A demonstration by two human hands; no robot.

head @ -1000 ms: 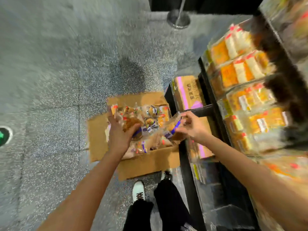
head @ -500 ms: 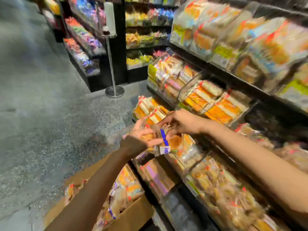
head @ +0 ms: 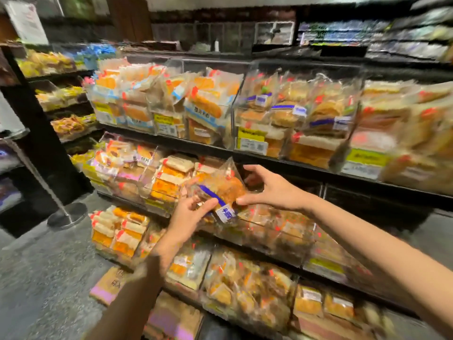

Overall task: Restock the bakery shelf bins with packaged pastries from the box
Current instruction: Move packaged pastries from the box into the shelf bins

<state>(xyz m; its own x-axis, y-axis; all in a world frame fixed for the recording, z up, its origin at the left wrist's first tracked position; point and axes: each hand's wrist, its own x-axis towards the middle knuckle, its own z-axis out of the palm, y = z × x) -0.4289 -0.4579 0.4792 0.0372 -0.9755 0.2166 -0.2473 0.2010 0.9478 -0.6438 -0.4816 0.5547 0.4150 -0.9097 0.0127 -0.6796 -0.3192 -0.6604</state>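
A clear-wrapped brown pastry with a blue stripe and white label point(head: 221, 191) is held up in front of the second shelf from the top. My left hand point(head: 190, 214) grips its lower left edge, and I cannot tell whether a second packet lies under those fingers. My right hand point(head: 268, 188) holds its right side, thumb below and fingers over the top. Just below and to the right sits a clear bin point(head: 274, 231) with similar packets. The supply box is out of view.
Black shelving point(head: 294, 165) carries rows of clear bins full of wrapped breads on several levels. A stanchion pole with a round metal base point(head: 67, 214) stands on the grey floor at left. Brown cartons with purple stripes point(head: 110, 285) lie at the shelf foot.
My view has swung up from the box on the floor to the shelves. Both hands lifted pastries out of the box and now hold a packet at mid-shelf height.
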